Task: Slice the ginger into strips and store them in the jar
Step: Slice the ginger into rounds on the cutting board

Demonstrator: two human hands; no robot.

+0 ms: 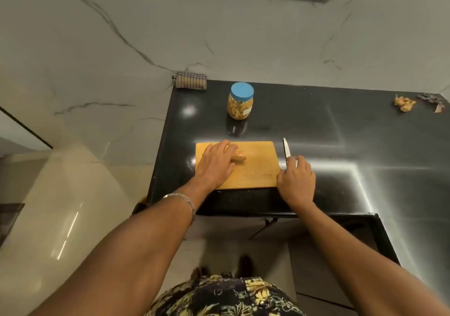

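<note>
Jar (pixel 240 103) behind board (pixel 258 172), counter free.

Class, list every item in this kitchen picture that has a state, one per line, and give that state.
jar: upright, blue lid on, holds pale strips
ginger: uncut, on the cutting board, under the left hand
left hand: flat, fingers resting on the ginger
knife: blade pointing away, beside the board
right hand: grips the knife handle
cloth: folded, at the counter's back corner
scraps: loose, far right of counter
</note>
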